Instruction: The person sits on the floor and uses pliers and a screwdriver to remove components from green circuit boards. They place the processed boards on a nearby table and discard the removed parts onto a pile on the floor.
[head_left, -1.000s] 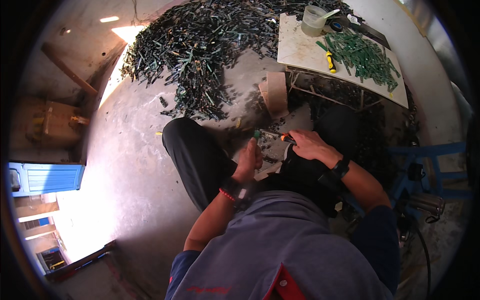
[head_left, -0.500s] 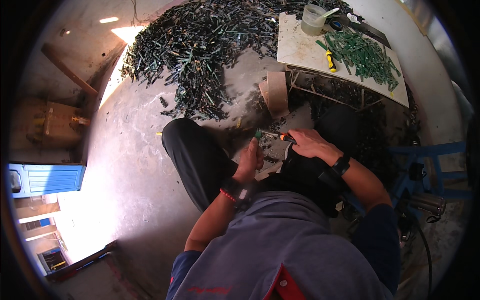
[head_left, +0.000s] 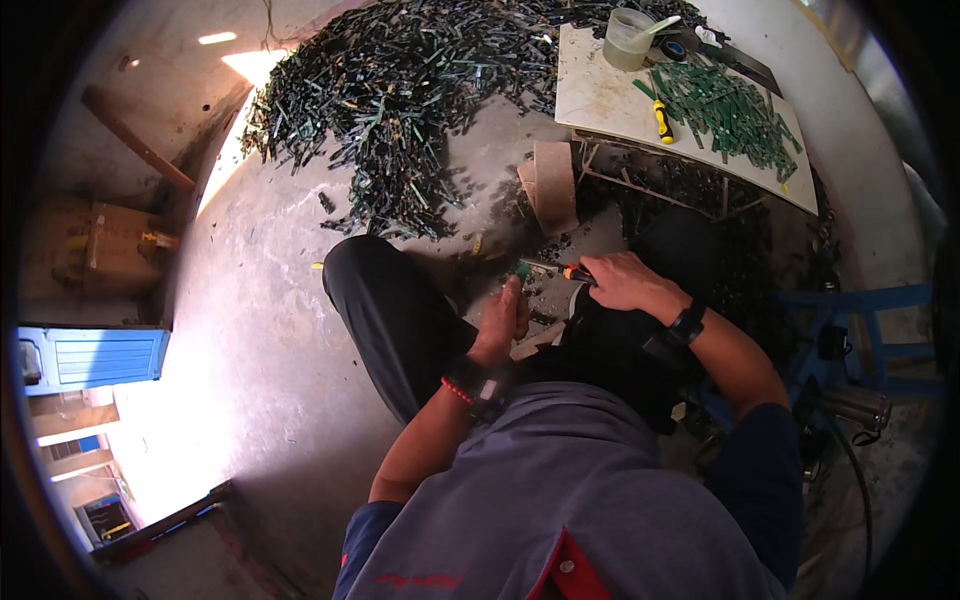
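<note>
The person's right hand is wrapped around the orange-and-black handle of a slim hand tool with a metal shaft. Its fingers are closed on the handle, leaving the shaft free to point leftward. The left hand is closed, thumb uppermost, with a small dark-green flat piece standing out beyond the thumb tip. The piece is thus in the left hand, between the person's knees, at the tip of the tool; whether the two touch is too small to tell. The thumb probably sits just behind the exposed end to steady it while keeping clear of the metal.

Both forearms come in low over the lap, which likely gives the hands a stable base. Black-trousered legs are spread to either side, leaving the gap between them open for the work.

Just beyond lies a brown cardboard piece on the grey concrete floor. Farther off spreads a large heap of dark strips. On a low white-topped table, a separate pile of green strips lies near a yellow-and-black-handled tool and a translucent plastic cup, all seemingly kept within reach.
</note>
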